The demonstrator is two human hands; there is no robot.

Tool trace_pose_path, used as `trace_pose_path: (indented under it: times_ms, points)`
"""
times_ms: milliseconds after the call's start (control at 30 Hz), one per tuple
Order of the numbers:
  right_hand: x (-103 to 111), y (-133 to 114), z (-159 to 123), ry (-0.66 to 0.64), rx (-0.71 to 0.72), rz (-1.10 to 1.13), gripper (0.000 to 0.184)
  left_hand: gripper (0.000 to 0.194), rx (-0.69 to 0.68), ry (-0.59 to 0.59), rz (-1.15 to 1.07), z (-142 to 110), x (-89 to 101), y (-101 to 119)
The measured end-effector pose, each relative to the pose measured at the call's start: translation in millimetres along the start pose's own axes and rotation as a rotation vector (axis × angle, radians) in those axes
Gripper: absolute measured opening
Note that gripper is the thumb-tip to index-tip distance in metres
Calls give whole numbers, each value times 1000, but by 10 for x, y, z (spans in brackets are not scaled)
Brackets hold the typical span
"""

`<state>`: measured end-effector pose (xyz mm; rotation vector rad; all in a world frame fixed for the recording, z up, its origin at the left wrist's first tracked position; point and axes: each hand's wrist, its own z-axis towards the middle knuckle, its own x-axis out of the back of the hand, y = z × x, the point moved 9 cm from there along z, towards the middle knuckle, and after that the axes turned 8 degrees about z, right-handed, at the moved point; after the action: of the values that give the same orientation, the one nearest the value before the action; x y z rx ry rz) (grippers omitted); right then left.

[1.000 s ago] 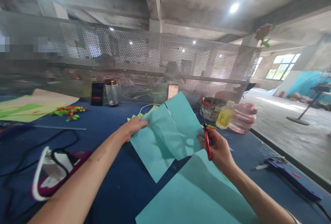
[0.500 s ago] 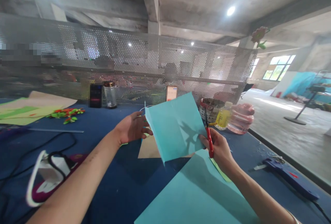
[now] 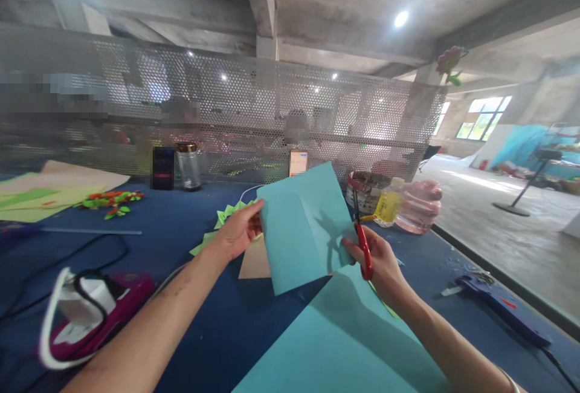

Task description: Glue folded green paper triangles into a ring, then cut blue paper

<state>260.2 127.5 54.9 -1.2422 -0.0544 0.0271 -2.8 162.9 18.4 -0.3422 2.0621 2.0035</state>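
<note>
A light blue sheet of paper [image 3: 294, 230] with a faint crease is held up above the table. My left hand [image 3: 242, 227] pinches its left edge, thumb on the near face. At its lower right edge, my right hand [image 3: 374, 251] grips the paper and also holds red-handled scissors [image 3: 365, 251], their dark blades pointing up. A larger blue sheet [image 3: 348, 338] lies on the table beneath my right forearm. Partly hidden behind the held paper are a tan sheet [image 3: 254, 262] and green zigzag-cut paper [image 3: 231, 213].
A purple power strip [image 3: 115, 311] with cords lies at left, near coloured sheets [image 3: 27, 202] and small artificial leaves [image 3: 111, 199]. A glass bottle [image 3: 189, 169] and a phone [image 3: 298, 163] stand along the mesh partition [image 3: 235, 109]. A blue hot glue gun [image 3: 502, 308] lies right.
My left hand has moved right and closed on the paper's left edge, where before its fingers were spread beside it. The right hand keeps its hold on paper and scissors.
</note>
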Motion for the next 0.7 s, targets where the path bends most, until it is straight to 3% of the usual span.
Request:
trace_pose_path:
  times_ms: [133,367,500,700]
  points:
    - [33,-11,-7,39,17,29,29,17,10,-107,-94,-103,-257,-77]
    - [112,15,-1,91,27,47,26,33,95,-259,-109,-274,-618,-371]
    - [115,18,-1,85,32,35,25,39,122,-233,-74,-261,-644,-474]
    - [135,6,21,93,60,60,28,42,96,-122,-36,-167,-481,-456]
